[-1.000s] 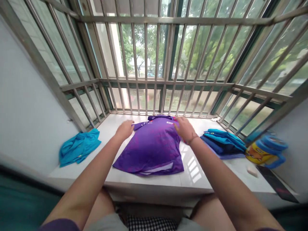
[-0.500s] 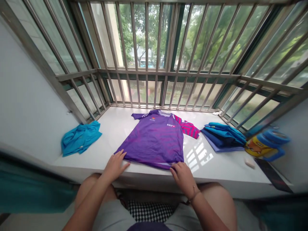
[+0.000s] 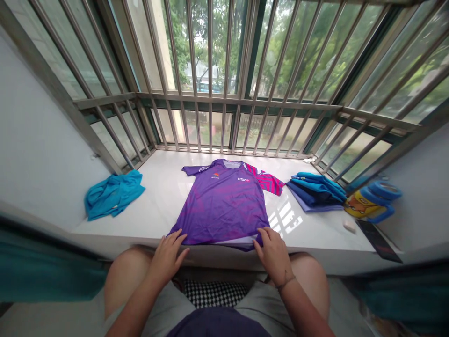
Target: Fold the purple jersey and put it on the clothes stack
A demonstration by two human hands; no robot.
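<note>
A purple short-sleeved sports jersey lies spread flat on the white sill, its collar at the far side and one pink-striped sleeve at the right. My left hand rests with spread fingers at the near left of the hem. My right hand is at the near right corner, with the hem pinched between fingers and thumb. The pale inner side of the hem shows between my hands, at the sill's front edge.
A crumpled bright blue garment lies at the sill's left. To the right are a folded stack of blue clothes, a yellow cartoon-printed container with blue rings and a small white bar. Metal window bars run behind the sill.
Both hands have moved from the jersey's far side to its near hem. The bunched jersey now lies spread flat, its pink sleeve showing, and its hem has come closer to me.
</note>
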